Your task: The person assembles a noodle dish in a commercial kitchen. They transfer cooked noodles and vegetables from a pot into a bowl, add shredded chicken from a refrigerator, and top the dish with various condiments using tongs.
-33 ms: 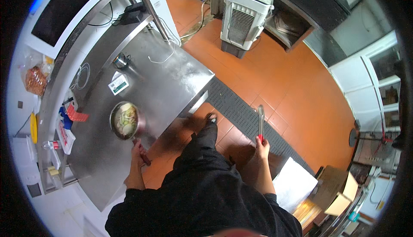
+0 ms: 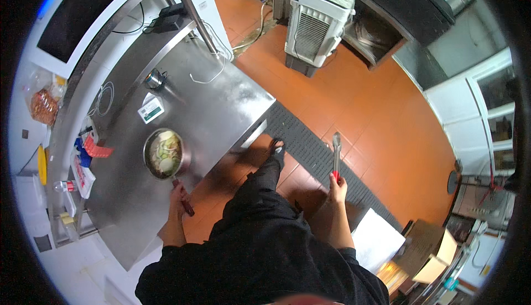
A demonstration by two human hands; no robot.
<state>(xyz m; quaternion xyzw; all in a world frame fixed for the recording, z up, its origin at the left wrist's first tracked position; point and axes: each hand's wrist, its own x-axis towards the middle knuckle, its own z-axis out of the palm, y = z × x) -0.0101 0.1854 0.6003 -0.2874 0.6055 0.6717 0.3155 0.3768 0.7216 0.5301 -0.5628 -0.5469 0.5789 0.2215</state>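
Observation:
My left hand (image 2: pixel 178 197) is closed around the reddish-brown handle of a round metal pan (image 2: pixel 184 160). The pan holds pale and green sliced food (image 2: pixel 167 151), some pieces rounded and whitish. It is over the steel table (image 2: pixel 215 111), near its front edge; whether it rests there or hangs just above, I cannot tell. Off to the right, above the floor, my right hand (image 2: pixel 337 189) grips metal tongs (image 2: pixel 337 153) by their red grip. The tongs point away from me, and their arms look close together. They touch nothing else.
A white device with a small display (image 2: pixel 150 109) and a shiny metal container (image 2: pixel 155 78) stand beyond the pan. Packages (image 2: pixel 83 172) lie along the table's left side. A dark ribbed mat (image 2: pixel 310 141) crosses the orange floor. An air cooler (image 2: pixel 315 28) stands ahead; cardboard boxes (image 2: pixel 426 247) are at lower right.
The pan sits very slightly farther right in the picture, and my foot has shifted a little forward. Both hands keep their hold on the pan and the tongs.

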